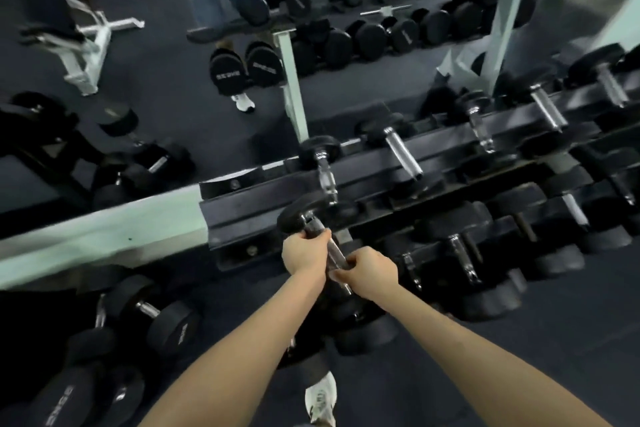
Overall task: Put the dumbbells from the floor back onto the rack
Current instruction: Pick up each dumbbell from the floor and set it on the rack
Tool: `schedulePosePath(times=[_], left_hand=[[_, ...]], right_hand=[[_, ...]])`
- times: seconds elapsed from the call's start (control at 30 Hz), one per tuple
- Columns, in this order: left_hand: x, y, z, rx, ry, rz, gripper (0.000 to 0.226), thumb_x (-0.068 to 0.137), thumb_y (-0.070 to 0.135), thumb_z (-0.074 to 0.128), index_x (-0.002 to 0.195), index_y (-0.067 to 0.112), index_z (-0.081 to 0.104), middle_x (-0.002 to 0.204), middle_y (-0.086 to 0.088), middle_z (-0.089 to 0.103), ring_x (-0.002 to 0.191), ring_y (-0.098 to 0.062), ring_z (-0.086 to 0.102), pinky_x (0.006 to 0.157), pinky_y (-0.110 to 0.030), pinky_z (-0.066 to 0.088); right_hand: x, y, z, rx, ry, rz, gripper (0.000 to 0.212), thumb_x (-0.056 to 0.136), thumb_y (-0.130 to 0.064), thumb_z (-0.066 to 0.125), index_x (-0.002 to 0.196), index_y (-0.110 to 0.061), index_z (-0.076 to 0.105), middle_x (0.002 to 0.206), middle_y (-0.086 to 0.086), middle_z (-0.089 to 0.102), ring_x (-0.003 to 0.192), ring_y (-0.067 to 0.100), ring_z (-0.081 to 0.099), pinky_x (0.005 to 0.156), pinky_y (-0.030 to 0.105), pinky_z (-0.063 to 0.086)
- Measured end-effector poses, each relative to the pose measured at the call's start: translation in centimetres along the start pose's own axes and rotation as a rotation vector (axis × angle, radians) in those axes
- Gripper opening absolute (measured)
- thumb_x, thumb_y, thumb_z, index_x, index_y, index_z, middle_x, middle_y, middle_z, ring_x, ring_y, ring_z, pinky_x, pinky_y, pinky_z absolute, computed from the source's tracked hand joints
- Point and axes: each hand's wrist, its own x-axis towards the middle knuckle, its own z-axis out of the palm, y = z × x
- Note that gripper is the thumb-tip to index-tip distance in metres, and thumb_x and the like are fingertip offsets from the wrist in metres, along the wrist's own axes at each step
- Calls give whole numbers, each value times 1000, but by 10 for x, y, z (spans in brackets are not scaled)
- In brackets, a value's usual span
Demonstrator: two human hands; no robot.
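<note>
Left hand (304,255) and right hand (369,274) both grip the handle of one dumbbell (334,251), with the fingers (318,236) curled closed around the bar. The dumbbell is tilted. Its far head sits at the front edge of the rack (242,215), near the rack's left end, and its near head hangs lower, toward the person. More dumbbells (162,315) lie on the floor (519,357) left of the rack. The floor in front of the rack, right of the arms, is open.
</note>
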Motion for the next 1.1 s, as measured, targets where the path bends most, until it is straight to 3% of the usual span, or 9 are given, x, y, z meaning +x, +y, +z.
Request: schedulePosePath(times=[0.1, 0.23, 0.37, 0.47, 0.7, 0.9, 1.1], left_hand=[[48, 23, -17, 37, 35, 3, 17, 70, 25, 77, 80, 11, 72, 77, -5, 70, 78, -25, 69, 72, -32, 55], [104, 43, -37, 81, 55, 25, 11, 68, 23, 78, 74, 17, 71, 82, -8, 74, 81, -26, 70, 79, -40, 57], [148, 54, -56, 104, 117, 13, 21, 73, 23, 76, 90, 12, 74, 90, -7, 74, 84, -23, 69, 81, -42, 57], [178, 56, -64, 116, 123, -16, 23, 75, 21, 75, 95, 11, 72, 93, -7, 74, 85, -23, 68, 83, -42, 57], [219, 53, -68, 177, 121, 10, 28, 77, 18, 74, 103, 8, 70, 99, -8, 72, 85, -20, 66, 83, -37, 56], [221, 47, -78, 166, 74, 7, 34, 79, 19, 72, 111, 8, 67, 107, -9, 71, 95, -23, 68, 89, -41, 55], [219, 46, -97, 127, -19, -13, 35, 81, 18, 70, 115, 9, 66, 111, -9, 70, 99, -22, 66, 92, -44, 53]], right_hand=[[35, -44, 9, 17, -26, -3, 29, 77, -46, 65, 63, -23, 56, 54, -10, 48, 64, 16, 54, 50, 25, 31], [75, -90, 26, 73, -36, -22, 36, 78, -45, 64, 54, -26, 44, 63, -7, 55, 72, 20, 59, 62, 27, 36], [109, -124, 50, 138, -67, -47, 25, 77, -45, 64, 70, -20, 66, 67, -5, 61, 77, 21, 65, 61, 27, 36], [131, -144, 67, 161, -91, -44, 24, 79, -43, 63, 71, -21, 66, 65, -7, 59, 71, 18, 60, 61, 27, 37], [162, -160, 97, 162, -77, -26, 21, 83, -43, 61, 75, -24, 64, 70, -7, 64, 73, 17, 63, 64, 27, 41], [165, -165, 109, 149, -92, -36, 25, 83, -40, 63, 97, -20, 66, 92, -4, 70, 85, 17, 64, 68, 27, 41], [163, -166, 105, 180, -131, -70, 34, 85, -43, 60, 107, -17, 60, 92, -7, 65, 84, 13, 60, 67, 24, 38]])
